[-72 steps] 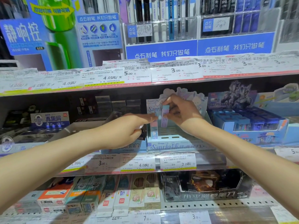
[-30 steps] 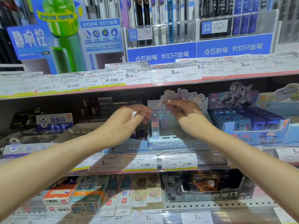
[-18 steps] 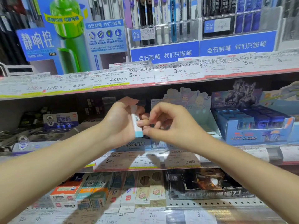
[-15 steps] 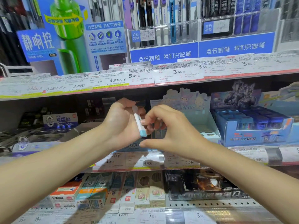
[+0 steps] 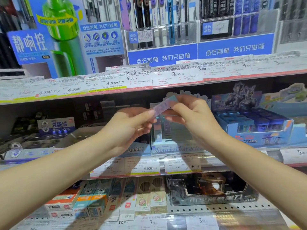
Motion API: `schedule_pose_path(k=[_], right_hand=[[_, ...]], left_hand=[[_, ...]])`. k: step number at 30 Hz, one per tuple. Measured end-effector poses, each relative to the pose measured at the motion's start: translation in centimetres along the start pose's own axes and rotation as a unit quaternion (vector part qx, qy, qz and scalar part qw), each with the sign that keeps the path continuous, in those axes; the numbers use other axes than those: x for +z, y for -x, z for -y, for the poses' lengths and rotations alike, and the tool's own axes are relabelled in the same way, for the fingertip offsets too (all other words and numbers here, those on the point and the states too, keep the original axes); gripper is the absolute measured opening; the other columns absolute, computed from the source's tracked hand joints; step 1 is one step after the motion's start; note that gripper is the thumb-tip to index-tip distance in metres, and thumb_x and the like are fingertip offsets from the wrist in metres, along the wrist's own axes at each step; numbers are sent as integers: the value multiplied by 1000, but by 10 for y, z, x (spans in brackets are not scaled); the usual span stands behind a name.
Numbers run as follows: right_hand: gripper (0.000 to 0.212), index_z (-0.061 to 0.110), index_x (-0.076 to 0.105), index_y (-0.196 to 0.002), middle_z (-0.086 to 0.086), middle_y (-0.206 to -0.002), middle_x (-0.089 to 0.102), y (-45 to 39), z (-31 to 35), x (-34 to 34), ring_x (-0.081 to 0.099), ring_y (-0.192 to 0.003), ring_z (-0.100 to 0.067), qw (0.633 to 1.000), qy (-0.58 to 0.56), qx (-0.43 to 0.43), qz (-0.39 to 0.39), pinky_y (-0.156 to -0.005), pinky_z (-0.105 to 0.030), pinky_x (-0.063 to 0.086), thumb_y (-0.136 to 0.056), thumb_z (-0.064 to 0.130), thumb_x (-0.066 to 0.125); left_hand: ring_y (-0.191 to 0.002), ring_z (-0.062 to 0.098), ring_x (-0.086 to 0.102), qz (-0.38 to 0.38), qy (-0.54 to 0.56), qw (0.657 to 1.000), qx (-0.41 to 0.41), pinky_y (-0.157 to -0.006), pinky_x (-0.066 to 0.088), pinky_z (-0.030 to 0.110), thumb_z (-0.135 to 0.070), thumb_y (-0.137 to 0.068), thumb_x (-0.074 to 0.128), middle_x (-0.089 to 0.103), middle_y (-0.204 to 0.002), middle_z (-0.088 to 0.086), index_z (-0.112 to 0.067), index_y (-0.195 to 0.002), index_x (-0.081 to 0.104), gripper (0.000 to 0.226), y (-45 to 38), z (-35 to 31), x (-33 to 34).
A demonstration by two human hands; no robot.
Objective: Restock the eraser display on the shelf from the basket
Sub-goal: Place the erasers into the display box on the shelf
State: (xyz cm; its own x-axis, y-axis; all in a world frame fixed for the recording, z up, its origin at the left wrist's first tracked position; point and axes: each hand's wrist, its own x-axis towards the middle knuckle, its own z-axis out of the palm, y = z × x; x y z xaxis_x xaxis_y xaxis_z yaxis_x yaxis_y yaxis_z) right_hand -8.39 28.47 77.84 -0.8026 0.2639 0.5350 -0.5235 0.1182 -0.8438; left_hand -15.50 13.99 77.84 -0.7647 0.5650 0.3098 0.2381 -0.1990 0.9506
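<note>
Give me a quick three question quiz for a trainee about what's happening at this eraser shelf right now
1. True or false: the eraser is held by both hands, left and right.
2. Is the eraser already in the pastel display box, or held above it?
3. The price tag under that box reads: A) 2.0 B) 7.5 C) 12

Key: 1 true; 2 held above it; 3 A

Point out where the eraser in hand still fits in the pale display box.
Both hands, left hand and right hand, hold the eraser. The pale display box looks mostly bare right of its two standing erasers. The blue box beside it looks packed.
</note>
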Motion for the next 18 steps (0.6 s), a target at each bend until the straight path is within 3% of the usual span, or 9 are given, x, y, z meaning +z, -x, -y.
schedule_pose_path(k=[3, 5, 8, 11, 13, 14, 16, 18], right_hand=[[18, 5, 57, -104, -4, -77, 65, -3, -3, 1, 68, -67, -9, 999, -43, 1, 1, -70, -20, 58, -93, 1, 43], [18, 14, 56, -100, -3, -77, 61, -7, -5, -1, 65, -67, -9, 1000, 4, -22, -2, -68, -21, 58, -93, 1, 45], [22, 20, 51, -89, -5, -77, 57, -17, -8, -9, 63, -68, -9, 997, 49, -50, -22, -65, -20, 57, -91, -2, 48], [21, 18, 50, -88, -1, -78, 55, -27, -11, -19, 61, -71, -11, 987, 131, -85, -36, -63, -18, 57, -89, -3, 50], [15, 10, 52, -96, -6, -84, 55, -32, -17, -21, 61, -78, -23, 972, 213, -95, -20, -70, -24, 56, -89, -3, 50], [15, 5, 53, -101, -10, -89, 55, -33, -20, -22, 61, -83, -27, 963, 250, -96, -8, -73, -26, 55, -88, -3, 50], [16, 0, 54, -103, -13, -92, 54, -35, -25, -22, 60, -87, -29, 951, 294, -100, 10, -71, -19, 53, -88, -2, 51], [15, 1, 56, -103, -11, -91, 55, -34, -29, -21, 59, -85, -23, 948, 304, -96, 14, -72, -19, 52, -88, -1, 52]], left_hand=[[-68, 18, 58, 27, -111, 993, 23, -63, 51, 22, -21, -70, 71, 70, -77, 16, -5, -78, 74, 18, 3, 2, 3], [-61, 14, 55, 21, -198, 978, 56, -58, 48, 26, -21, -75, 72, 69, -65, 9, -9, -74, 75, 12, 2, 1, 4], [-55, 11, 56, -6, -371, 913, 172, -54, 48, 26, -31, -73, 75, 68, -66, 6, -14, -79, 68, 20, -1, 2, 0], [-69, 7, 53, 27, -501, 816, 288, -64, 46, 19, -36, -74, 62, 63, -85, 4, -12, -92, 58, 30, -3, 4, -11], [-87, 13, 55, 94, -590, 744, 300, -80, 47, 26, -38, -71, 50, 61, -100, 9, -7, -101, 58, 44, -5, 5, -17], [-97, 18, 55, 118, -612, 726, 291, -86, 45, 28, -39, -70, 49, 60, -109, 10, -5, -108, 57, 52, -6, 7, -19], [-104, 20, 54, 139, -630, 716, 266, -89, 43, 27, -43, -68, 47, 56, -118, 9, -5, -115, 52, 61, -7, 12, -21], [-91, 20, 57, 140, -642, 713, 243, -80, 48, 36, -48, -69, 47, 59, -107, 8, -7, -109, 52, 57, -6, 17, -21]])
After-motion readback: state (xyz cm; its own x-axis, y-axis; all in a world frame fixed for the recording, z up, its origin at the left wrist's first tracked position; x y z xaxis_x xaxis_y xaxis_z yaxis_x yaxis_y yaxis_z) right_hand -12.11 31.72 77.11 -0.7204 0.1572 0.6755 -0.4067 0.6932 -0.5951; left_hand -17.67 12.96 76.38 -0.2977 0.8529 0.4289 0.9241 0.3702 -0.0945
